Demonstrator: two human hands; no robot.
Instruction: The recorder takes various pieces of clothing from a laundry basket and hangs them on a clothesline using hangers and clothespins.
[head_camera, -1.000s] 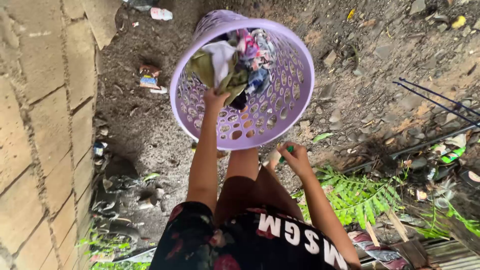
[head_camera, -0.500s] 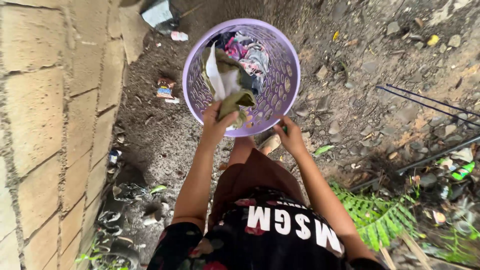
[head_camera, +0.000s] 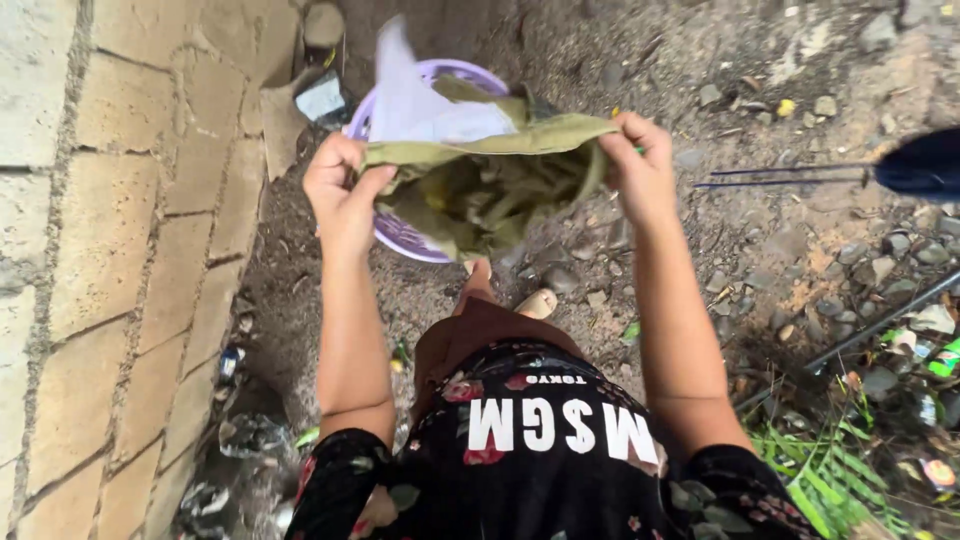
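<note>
An olive-green garment (head_camera: 490, 180) with a white lining hangs stretched between my two hands, held up over the ground. My left hand (head_camera: 340, 185) grips one end of its waistband and my right hand (head_camera: 640, 165) grips the other end. A small green object shows beside the fingers of my right hand. Behind the garment, a purple perforated laundry basket (head_camera: 400, 235) stands on the dirt, mostly hidden by the cloth.
A block wall (head_camera: 110, 250) runs along the left. Stones and litter cover the dirt ground. Thin dark rods (head_camera: 780, 178) lie at the right, with a green fern (head_camera: 830, 480) and rubbish at the lower right. My foot (head_camera: 535, 302) shows below the basket.
The garment has come out of the basket and risen. My right hand has joined my left on it, and the two hands have spread it apart. The view has shifted back.
</note>
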